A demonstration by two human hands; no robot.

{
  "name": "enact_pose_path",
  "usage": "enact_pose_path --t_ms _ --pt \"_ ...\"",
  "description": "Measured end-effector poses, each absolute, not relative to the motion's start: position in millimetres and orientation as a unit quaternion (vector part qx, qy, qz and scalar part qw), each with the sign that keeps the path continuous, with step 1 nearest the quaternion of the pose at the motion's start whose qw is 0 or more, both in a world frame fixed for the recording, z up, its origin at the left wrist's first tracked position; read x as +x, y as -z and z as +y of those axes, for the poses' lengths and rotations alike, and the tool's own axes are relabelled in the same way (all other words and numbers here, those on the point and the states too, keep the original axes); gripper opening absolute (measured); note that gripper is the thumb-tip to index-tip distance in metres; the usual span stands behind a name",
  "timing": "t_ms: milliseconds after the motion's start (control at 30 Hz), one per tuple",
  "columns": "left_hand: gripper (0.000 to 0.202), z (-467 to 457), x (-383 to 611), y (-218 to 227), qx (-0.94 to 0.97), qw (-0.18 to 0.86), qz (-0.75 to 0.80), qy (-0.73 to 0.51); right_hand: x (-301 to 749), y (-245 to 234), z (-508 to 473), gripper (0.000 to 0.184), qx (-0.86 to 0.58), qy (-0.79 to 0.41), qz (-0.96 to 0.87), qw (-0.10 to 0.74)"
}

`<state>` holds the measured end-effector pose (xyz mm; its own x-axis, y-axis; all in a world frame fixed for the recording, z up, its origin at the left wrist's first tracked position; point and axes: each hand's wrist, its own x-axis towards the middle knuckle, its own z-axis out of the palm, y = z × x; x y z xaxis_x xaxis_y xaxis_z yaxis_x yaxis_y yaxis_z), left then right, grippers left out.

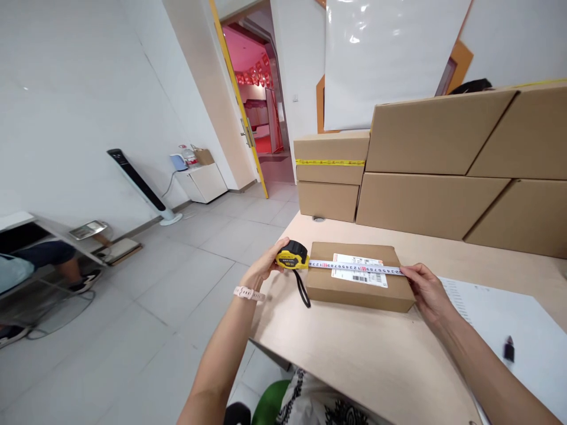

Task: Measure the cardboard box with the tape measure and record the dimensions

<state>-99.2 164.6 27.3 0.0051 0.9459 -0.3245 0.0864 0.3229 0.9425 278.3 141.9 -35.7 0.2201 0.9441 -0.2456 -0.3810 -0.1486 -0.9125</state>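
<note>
A small brown cardboard box (354,294) lies flat on the wooden table (349,342), with a white shipping label (376,280) on its top. My left hand (268,262) grips a yellow and black tape measure (292,255) at the box's left edge; its black wrist strap dangles down. The white blade (325,265) is drawn out across the box top and over the label. At the right edge, the fingers of my right hand (427,289) pinch the blade's end.
Large cardboard boxes (434,200) are stacked along the table's back. White paper (531,330) with a black pen (509,349) on it lies at the right. Beyond the table's left edge are the tiled floor, a tower fan (139,183), an open door (239,100) and a seated person's leg (53,260).
</note>
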Motion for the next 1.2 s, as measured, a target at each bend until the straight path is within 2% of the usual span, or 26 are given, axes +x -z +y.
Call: enact_pose_path --t_ms 433,633,733,867,933,1033,1133,1200 --pt "0.034 167 -101 -24 0.443 0.564 0.583 -0.383 279 35 142 0.041 -0.526 -0.541 -0.308 0.579" --pt "0.033 149 -102 -32 0.466 0.576 0.535 -0.406 286 22 138 0.036 -0.564 -0.485 -0.356 0.565" --pt "0.044 114 -101 -44 0.485 0.604 0.484 -0.406 295 -5 130 0.033 -0.585 -0.382 -0.42 0.578" --pt "0.083 49 -84 -47 0.486 0.704 0.394 -0.335 302 -47 126 0.033 -0.592 -0.27 -0.478 0.59" --pt "0.087 19 -65 -36 0.407 0.827 0.291 -0.256 298 -60 134 0.033 -0.583 -0.277 -0.522 0.557" --pt "0.094 -13 -32 -12 0.35 0.876 0.247 -0.219 282 -62 157 0.034 -0.547 -0.34 -0.596 0.48" --pt "0.082 -25 2 1 0.306 0.89 0.236 -0.241 261 -50 186 0.036 -0.521 -0.392 -0.636 0.413" --pt "0.085 -24 23 0 0.306 0.881 0.241 -0.268 249 -42 205 0.034 -0.519 -0.398 -0.643 0.399"
